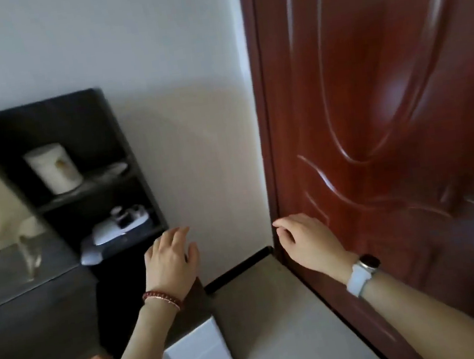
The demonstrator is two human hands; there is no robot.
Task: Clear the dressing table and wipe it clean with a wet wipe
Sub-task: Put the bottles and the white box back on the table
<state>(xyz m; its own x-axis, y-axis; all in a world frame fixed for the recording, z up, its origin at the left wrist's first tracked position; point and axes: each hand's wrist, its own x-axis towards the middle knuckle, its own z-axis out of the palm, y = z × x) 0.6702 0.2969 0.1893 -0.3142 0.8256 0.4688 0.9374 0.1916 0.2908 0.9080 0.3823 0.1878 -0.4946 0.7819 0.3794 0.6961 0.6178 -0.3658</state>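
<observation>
Both hands (171, 260) (303, 238) apparently empty, raised.

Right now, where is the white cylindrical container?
In the head view, the white cylindrical container stands at left on the upper shelf of the dark shelf unit, above the shelf holding white devices.

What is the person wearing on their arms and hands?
Both forearms are bare, with no sleeves showing. The left hand has a dark red beaded bracelet round its wrist. The right hand has a watch on its wrist, with a white strap and a dark face. No rings or gloves show.
</observation>
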